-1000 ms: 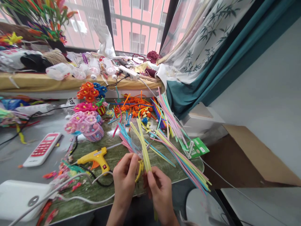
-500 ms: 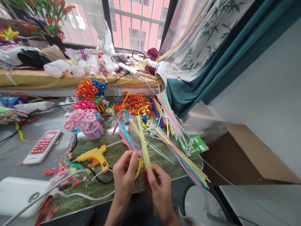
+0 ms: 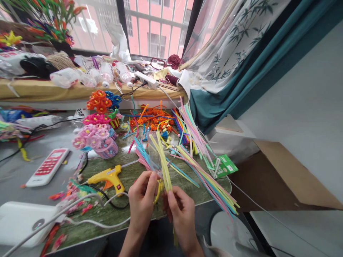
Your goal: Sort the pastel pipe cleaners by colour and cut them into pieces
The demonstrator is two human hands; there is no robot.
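Pale yellow pipe cleaners (image 3: 164, 164) rise in a thin bundle from my right hand (image 3: 182, 210), whose thumb and fingers are closed around them; their lower ends hang below it. My left hand (image 3: 143, 196) is closed in a pinch just to the left, on what looks like the edge of a clear plastic bag (image 3: 155, 153) standing behind the yellow stems. A yellow-handled tool (image 3: 159, 191) lies on the table between the hands, partly hidden. Blue pipe cleaners (image 3: 143, 151) and pink ones lie just beyond my left hand.
A yellow glue gun (image 3: 109, 178) with its cable lies left of my hands. Pastel pipe cleaners (image 3: 206, 178) overhang the table edge at right. Pots of pink flowers (image 3: 96, 137), orange pieces (image 3: 154, 119), a white remote-like panel (image 3: 49, 167) and a white power bank (image 3: 29, 221) surround the workspace.
Almost nothing differs. The yellow pipe cleaners have shifted very slightly in my right hand; both hands stay in place.
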